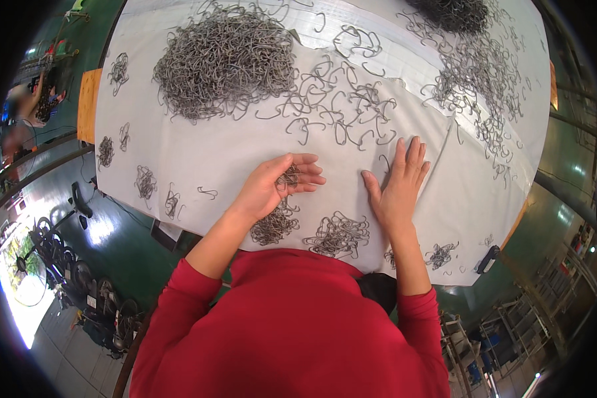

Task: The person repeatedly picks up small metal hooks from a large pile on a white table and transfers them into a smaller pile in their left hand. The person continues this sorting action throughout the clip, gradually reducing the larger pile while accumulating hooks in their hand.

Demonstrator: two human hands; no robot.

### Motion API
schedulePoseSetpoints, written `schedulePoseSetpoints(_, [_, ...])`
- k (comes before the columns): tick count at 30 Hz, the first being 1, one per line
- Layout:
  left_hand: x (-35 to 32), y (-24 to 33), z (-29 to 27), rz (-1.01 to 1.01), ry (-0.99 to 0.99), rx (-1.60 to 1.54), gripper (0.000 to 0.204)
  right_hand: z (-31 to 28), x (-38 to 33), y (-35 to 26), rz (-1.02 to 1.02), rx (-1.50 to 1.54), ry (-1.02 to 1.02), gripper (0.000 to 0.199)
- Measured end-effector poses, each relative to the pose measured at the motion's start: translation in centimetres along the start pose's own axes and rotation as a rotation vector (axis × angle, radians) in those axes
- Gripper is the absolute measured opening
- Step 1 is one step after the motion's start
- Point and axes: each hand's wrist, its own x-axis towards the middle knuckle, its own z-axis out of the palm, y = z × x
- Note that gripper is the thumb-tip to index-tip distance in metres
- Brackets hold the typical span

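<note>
My left hand (282,180) is cupped with its palm turned toward the right, and a few bent grey wire hooks (288,176) lie against its curled fingers. Spread flat on the white sheet, my right hand (402,180) has its fingers apart and holds nothing I can see. A single wire hook (384,161) lies between its thumb and forefinger. Two small piles of hooks sit close to my body: one pile (275,224) just below my left hand, another pile (338,233) between my forearms. Beyond my hands, loose hooks (345,109) are scattered.
A large heap of hooks (225,60) stands at the far left of the table, and a darker heap (452,12) at the far right with loose hooks around it. Small clusters (145,181) line the left edge. A small black object (488,259) lies at the near right corner.
</note>
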Motion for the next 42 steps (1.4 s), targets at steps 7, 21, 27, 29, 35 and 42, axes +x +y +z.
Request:
schedulePoseSetpoints(7, [-0.3, 0.3, 0.4, 0.017, 0.025, 0.01, 0.042, 4.2, 12.3, -4.3, -0.082, -0.021, 0.189, 0.079])
schedulePoseSetpoints(21, [-0.6, 0.0, -0.1, 0.01, 0.043, -0.072, 0.041, 1.4, 10.1, -3.2, -0.244, 0.356, -0.002, 0.06])
schedulePoseSetpoints(27, [-2.8, 1.8, -1.7, 0.046, 0.21, -0.156, 0.041, 2.5, 4.1, -6.0, -0.247, 0.048, -0.09, 0.083])
schedulePoseSetpoints(29, [-3.6, 1.9, -2.7, 0.086, 0.278, -0.153, 0.04, 3.8, 5.5, -7.9, -0.255, 0.058, -0.056, 0.086])
schedulePoseSetpoints(35, [-3.8, 1.2, -3.6, 0.149, 0.369, -0.132, 0.038, 7.2, 15.0, -13.2, -0.323, 0.312, 0.11, 0.089])
schedulePoseSetpoints(42, [-3.5, 1.1, -4.8, 0.18, 0.259, -0.142, 0.038, 0.7, 16.3, -6.0, -0.194, 0.315, 0.112, 0.071])
